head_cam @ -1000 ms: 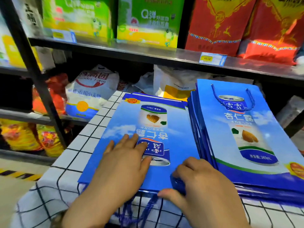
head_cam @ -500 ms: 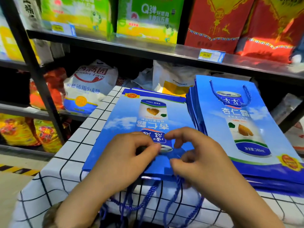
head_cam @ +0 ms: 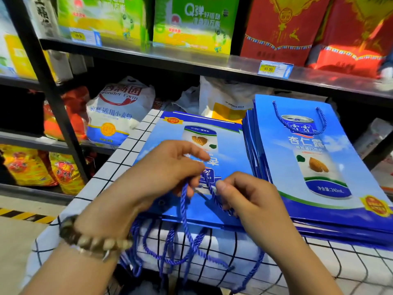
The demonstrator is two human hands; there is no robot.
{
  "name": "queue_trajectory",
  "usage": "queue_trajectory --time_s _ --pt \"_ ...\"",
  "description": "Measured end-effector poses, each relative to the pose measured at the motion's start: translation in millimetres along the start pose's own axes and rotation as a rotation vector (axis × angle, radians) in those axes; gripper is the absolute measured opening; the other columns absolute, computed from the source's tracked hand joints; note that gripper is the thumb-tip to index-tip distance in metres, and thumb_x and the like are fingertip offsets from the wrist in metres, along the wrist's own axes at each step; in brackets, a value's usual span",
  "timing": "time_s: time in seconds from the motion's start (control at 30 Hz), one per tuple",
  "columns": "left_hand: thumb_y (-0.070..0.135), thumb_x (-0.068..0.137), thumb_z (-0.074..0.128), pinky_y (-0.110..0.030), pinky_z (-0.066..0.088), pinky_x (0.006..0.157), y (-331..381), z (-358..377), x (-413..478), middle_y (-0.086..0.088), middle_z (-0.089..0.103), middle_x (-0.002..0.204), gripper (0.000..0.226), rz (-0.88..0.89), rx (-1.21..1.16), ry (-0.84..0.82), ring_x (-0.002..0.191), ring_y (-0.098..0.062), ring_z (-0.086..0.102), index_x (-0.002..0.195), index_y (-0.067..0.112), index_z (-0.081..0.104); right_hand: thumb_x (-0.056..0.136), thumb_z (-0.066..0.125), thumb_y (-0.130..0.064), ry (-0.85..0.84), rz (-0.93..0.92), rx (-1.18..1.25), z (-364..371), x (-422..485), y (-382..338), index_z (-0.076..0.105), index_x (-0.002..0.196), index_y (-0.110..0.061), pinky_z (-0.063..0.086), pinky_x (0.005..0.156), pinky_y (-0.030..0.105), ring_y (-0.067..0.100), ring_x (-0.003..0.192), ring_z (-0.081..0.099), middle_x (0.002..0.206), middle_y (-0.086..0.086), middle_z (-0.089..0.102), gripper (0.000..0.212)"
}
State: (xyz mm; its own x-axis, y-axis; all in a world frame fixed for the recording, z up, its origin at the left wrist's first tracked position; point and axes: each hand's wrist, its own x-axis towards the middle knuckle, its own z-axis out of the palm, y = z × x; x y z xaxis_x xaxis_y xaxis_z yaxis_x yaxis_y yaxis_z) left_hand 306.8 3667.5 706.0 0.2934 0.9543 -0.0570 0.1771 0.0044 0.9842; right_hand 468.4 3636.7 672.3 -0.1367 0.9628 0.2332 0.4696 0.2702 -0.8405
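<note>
The left hand (head_cam: 161, 175) and right hand (head_cam: 251, 201) met over the near end of the top bag (head_cam: 229, 158), which lay flat on the checked table (head_cam: 127, 150) with its length running away from the person, each hand's curled fingers pinching its blue cord (head_cam: 184, 209), which trailed toward the person.

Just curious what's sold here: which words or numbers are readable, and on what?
"45 00": shelf price tag
"杏仁露": right blue bag
"净含量:240mL": same bag
"Wonder Farm": white sack
"Q弹": green box
Remaining print is too blurred.
</note>
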Motion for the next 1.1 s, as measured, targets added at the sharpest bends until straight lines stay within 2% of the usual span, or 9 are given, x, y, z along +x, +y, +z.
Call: queue_trajectory --time_s 0.1,0.23,0.37,0.47,0.53,0.63,0.77,0.97,1.1 --pt "0.001 0.083 0.054 -0.014 0.034 0.035 7.3 -7.9 7.2 -0.001 0.064 0.059 0.025 -0.041 -0.169 -0.040 0.037 -0.009 0.051 0.099 0.018 0.062 0.071 0.043 -0.059 -0.034 -0.080 -0.131 2.7 -1.4 5.6 0.061 0.072 -0.023 0.038 0.058 0.023 0.009 0.059 0.049 0.066 -0.004 0.055 0.040" --pt "0.006 0.077 0.057 -0.011 0.044 0.038 12.0 -12.1 11.3 0.000 0.073 0.074 0.019 -0.049 -0.352 -0.024 0.049 -0.005 0.063 0.089 0.017 0.066 0.066 0.036 -0.071 -0.127 -0.035 -0.185 5.8 0.7 -5.6 0.066 0.080 -0.014 0.045 0.067 0.033 0.011 0.065 0.054 0.069 0.001 0.054 0.067" --pt "0.002 0.082 0.056 -0.011 0.049 0.045 11.9 -7.9 14.9 0.001 0.072 0.071 0.017 -0.036 -0.403 -0.005 0.055 -0.005 0.066 0.089 0.014 0.065 0.055 0.048 -0.075 -0.164 -0.020 -0.294 12.7 3.8 -27.4 0.063 0.071 -0.021 0.042 0.061 0.034 0.009 0.058 0.048 0.061 -0.009 0.050 0.059" --pt "0.001 0.084 0.055 -0.013 0.050 0.046 12.9 -7.2 14.6 0.001 0.072 0.072 0.017 -0.027 -0.432 0.002 0.057 -0.007 0.067 0.091 0.013 0.065 0.070 0.059 -0.055 -0.123 -0.043 -0.360 22.0 9.0 -33.7 0.059 0.069 -0.010 0.046 0.061 0.038 0.020 0.059 0.051 0.055 0.002 0.048 0.045" --pt "0.004 0.084 0.056 -0.016 0.051 0.047 10.6 -10.4 14.6 0.002 0.072 0.074 0.017 -0.016 -0.364 0.026 0.057 -0.008 0.066 0.094 0.015 0.063 0.080 0.062 -0.038 -0.082 -0.038 -0.309 23.6 14.8 -33.5 0.057 0.062 -0.008 0.046 0.056 0.033 0.018 0.053 0.052 0.050 0.004 0.049 0.036" --pt "0.019 0.088 0.055 -0.017 0.043 0.043 2.8 -24.5 7.4 0.004 0.067 0.070 0.009 0.018 -0.018 0.099 0.051 -0.008 0.059 0.092 0.019 0.064 0.083 0.062 -0.029 -0.045 0.017 -0.062 19.4 28.2 -38.1 0.061 0.062 -0.007 0.043 0.047 0.022 0.009 0.043 0.055 0.055 0.003 0.062 0.030" --pt "0.046 0.066 0.055 -0.016 0.036 0.043 -3.4 -43.8 -14.9 -0.002 0.068 0.062 0.036 -0.007 0.129 0.033 0.044 -0.009 0.052 0.083 0.016 0.065 0.086 0.061 -0.016 0.007 0.043 0.130 22.9 50.0 -43.7 0.058 0.066 0.000 0.044 0.040 0.022 0.013 0.038 0.057 0.064 0.014 0.062 0.025" --pt "0.011 0.070 0.074 -0.018 0.045 0.052 -9.9 -56.5 -26.6 -0.004 0.073 0.075 0.027 -0.041 0.264 0.103 0.056 -0.009 0.060 0.093 0.018 0.062 0.088 0.058 -0.012 -0.068 0.096 0.198 48.2 65.2 -46.9 0.060 0.069 -0.002 0.046 0.041 0.022 0.014 0.040 0.058 0.057 0.006 0.060 0.022" --pt "0.016 0.064 0.080 -0.022 0.050 0.061 -13.4 -59.3 -28.5 -0.001 0.072 0.073 0.023 0.029 0.373 0.214 0.058 -0.006 0.061 0.081 0.016 0.064 0.088 0.057 -0.012 -0.076 0.153 0.246 52.4 66.8 -46.3 0.061 0.071 -0.001 0.047 0.042 0.022 0.016 0.041 0.059 0.055 0.003 0.060 0.020"
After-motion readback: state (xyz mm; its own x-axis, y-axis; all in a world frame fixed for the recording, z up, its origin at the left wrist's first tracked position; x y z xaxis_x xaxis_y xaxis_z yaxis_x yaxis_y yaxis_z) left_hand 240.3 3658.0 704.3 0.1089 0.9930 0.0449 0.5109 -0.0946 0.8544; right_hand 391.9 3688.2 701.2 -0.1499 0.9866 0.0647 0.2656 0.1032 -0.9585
